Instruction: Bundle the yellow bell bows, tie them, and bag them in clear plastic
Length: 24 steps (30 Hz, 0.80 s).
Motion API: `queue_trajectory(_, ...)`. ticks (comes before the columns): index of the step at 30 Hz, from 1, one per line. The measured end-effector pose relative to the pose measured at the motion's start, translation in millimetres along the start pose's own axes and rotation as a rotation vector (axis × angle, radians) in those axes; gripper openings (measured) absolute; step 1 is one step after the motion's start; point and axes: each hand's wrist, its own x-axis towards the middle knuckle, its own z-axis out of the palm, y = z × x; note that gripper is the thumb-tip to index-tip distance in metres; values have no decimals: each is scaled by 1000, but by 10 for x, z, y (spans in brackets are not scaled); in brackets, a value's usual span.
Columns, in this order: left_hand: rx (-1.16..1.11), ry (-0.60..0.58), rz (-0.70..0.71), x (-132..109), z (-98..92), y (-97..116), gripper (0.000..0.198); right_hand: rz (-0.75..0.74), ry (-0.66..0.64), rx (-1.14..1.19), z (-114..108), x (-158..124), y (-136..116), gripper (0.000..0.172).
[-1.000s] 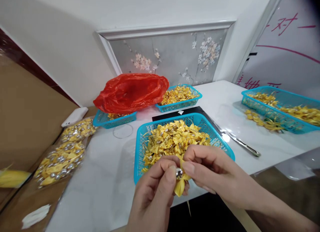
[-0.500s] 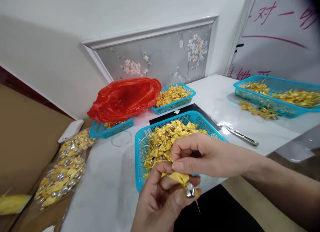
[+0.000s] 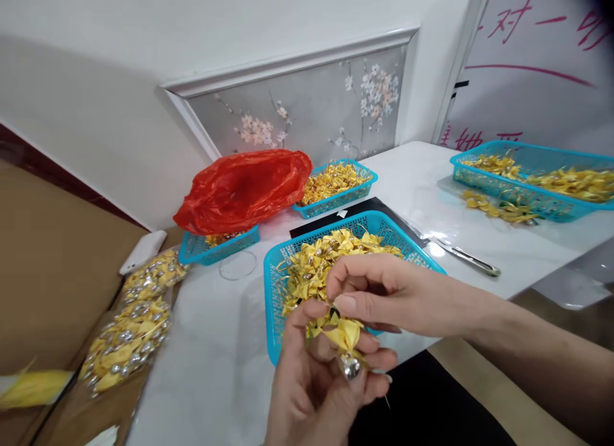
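My left hand [image 3: 319,385] is closed on a yellow ribbon bow [image 3: 346,334] with a round silver bell [image 3: 350,367] hanging at its lower end. Its thumb lies by the bell, and the other fingers curl behind the ribbon. Just above the bow, my right hand [image 3: 403,295] pinches with thumb and forefinger, meeting the tip of the left forefinger. What sits inside that pinch is too small to make out. Behind both hands stands a blue basket [image 3: 272,305] heaped with similar yellow bows and bells [image 3: 311,260], partly covered by the hands.
A red plastic bag [image 3: 244,190] rests over a small blue basket [image 3: 230,246]. Another filled basket [image 3: 367,183] stands behind. To the right are a long basket [image 3: 537,206], loose bows [image 3: 499,207] and a metal tool [image 3: 470,258]. Bagged bows [image 3: 127,343] and a white phone [image 3: 142,253] lie left.
The bow has turned in my left hand, with its bell now further left and more of the ribbon showing. My left fingers have loosened a little. The right hand keeps its pinch.
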Motion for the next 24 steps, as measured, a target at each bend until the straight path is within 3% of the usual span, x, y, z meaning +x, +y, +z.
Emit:
queue_trajectory(4,-147,-69,-106,-3,-91,-52,59,14,51,39,-2,-17,3,14)
queue_trajectory(7,-157,-78,-33,8,-87,-128,54,19,95,25,-3,-18,-33,16)
queue_trajectory(12,-75,12,80,22,-18,-205,37,57,141,-29,31,6,-119,12)
queue_trajectory(24,22,100,158,11,-16,-214,62,102,70,22,16,73,-97,15)
